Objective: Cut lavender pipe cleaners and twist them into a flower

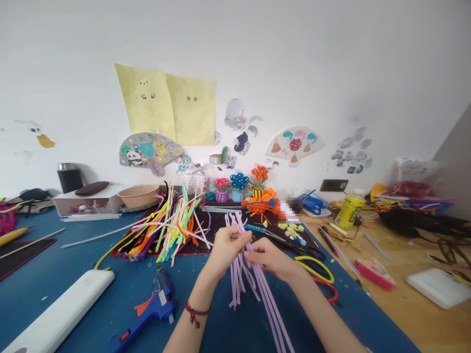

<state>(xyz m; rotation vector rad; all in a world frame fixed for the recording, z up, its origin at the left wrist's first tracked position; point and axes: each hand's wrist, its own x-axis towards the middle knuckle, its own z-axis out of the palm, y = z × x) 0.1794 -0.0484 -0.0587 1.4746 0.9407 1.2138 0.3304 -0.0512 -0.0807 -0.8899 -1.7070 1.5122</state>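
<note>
A bundle of light purple pipe cleaners [268, 300] runs through both of my hands above the blue table mat. My left hand [228, 247] is closed around the bundle's upper part, thumb pressed on it. Just below and to the right, my right hand [268, 257] pinches the same bundle between thumb and fingers. Some strands are long and trail toward the near edge; shorter purple strands [237, 284] hang beneath my left hand. The upper ends stick out above my fingers. How the strands join between the hands is hidden by my fingers.
A heap of coloured pipe cleaners [176, 223] lies to the left behind my hands. Nearer are a blue glue gun [158, 304] and a long white case [69, 314]. Scissors [283, 240] lie to the right. Potted pipe-cleaner flowers [240, 186] stand by the wall, with a yellow bottle [349, 208] further right.
</note>
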